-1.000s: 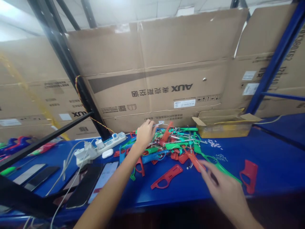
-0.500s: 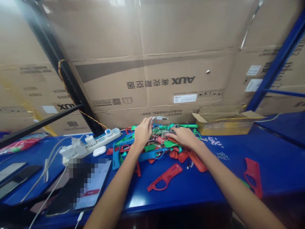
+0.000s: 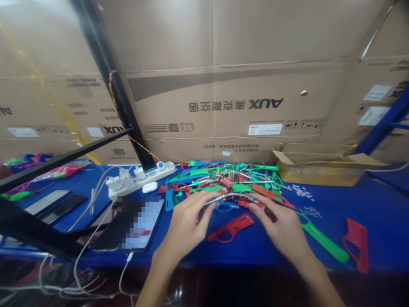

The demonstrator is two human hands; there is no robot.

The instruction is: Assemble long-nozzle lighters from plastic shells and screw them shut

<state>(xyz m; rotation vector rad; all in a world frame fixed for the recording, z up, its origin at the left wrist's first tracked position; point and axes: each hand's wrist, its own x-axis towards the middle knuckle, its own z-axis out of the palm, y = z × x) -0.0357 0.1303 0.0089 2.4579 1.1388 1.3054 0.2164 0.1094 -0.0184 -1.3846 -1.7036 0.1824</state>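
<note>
Blue bench [image 3: 377, 200], both hands [image 3: 188, 219] pinching bent metal rod [image 3: 228, 197]

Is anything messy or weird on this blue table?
Yes. The red, green and blue plastic pieces lie in a tangled heap, not sorted. A red piece sits alone near the table's front edge. Both hands, left hand and right hand, hold a thin metal piece between them.
</note>
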